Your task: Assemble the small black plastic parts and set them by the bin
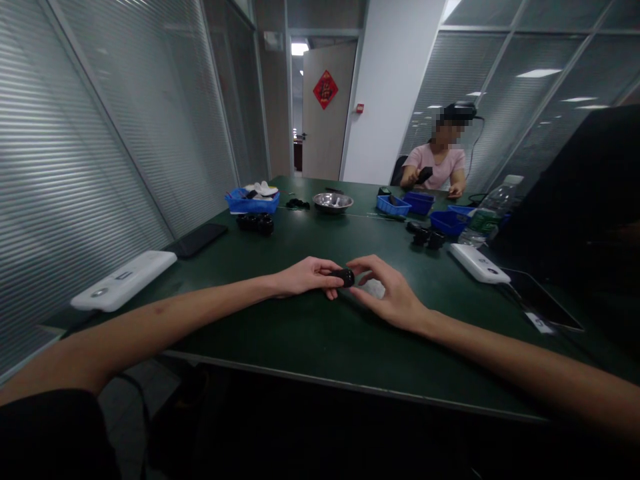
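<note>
Over the green table, my left hand (pixel 311 276) pinches a small glossy black rounded piece (pixel 346 276) between thumb and fingers. What kind of part it is does not show. My right hand (pixel 393 293) curves just beside the piece's right end, thumb and fingers apart, with nothing visible gripped in it. Whether its fingertips touch the piece I cannot tell. A whitish, translucent small thing (pixel 374 288) lies on the table, partly covered by my right hand.
A steel bowl (pixel 333 202), a blue basket (pixel 253 202), blue trays (pixel 449 223) and black parts (pixel 256 224) stand farther back. White power banks (pixel 125 280) lie at both sides. A bottle (pixel 487 213) stands right. Across the table sits a person (pixel 436 163) holding something black.
</note>
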`<act>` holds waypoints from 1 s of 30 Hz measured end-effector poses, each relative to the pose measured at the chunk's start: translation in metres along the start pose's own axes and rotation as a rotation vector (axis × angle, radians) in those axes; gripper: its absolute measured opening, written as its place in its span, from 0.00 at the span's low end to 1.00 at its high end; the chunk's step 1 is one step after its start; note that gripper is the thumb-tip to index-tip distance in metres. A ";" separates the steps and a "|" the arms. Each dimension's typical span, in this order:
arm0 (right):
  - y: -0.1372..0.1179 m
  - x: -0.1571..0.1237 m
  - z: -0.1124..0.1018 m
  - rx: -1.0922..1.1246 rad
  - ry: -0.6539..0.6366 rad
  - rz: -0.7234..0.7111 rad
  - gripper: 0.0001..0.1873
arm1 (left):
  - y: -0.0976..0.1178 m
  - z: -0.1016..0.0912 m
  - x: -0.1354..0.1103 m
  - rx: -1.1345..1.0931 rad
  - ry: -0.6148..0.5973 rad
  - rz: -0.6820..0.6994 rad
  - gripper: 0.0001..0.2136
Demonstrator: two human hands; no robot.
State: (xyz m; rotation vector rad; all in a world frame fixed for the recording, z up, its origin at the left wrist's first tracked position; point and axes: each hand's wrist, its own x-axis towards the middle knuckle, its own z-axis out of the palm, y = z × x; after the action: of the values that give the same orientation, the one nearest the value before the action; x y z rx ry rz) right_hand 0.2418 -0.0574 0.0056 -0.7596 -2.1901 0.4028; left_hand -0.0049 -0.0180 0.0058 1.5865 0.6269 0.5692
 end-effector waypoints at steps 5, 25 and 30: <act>0.002 0.000 -0.001 -0.027 -0.035 0.069 0.13 | -0.001 -0.001 0.000 0.003 0.002 -0.007 0.21; 0.000 0.001 -0.001 -0.051 -0.006 0.049 0.13 | -0.002 -0.001 0.001 -0.008 0.007 0.000 0.22; 0.000 0.002 -0.001 -0.068 -0.043 0.005 0.11 | -0.002 -0.002 0.000 0.001 -0.007 -0.004 0.21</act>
State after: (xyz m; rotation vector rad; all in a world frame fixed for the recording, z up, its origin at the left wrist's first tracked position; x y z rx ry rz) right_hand 0.2415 -0.0565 0.0076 -0.7999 -2.2529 0.3516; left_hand -0.0061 -0.0167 0.0044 1.5870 0.6245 0.5601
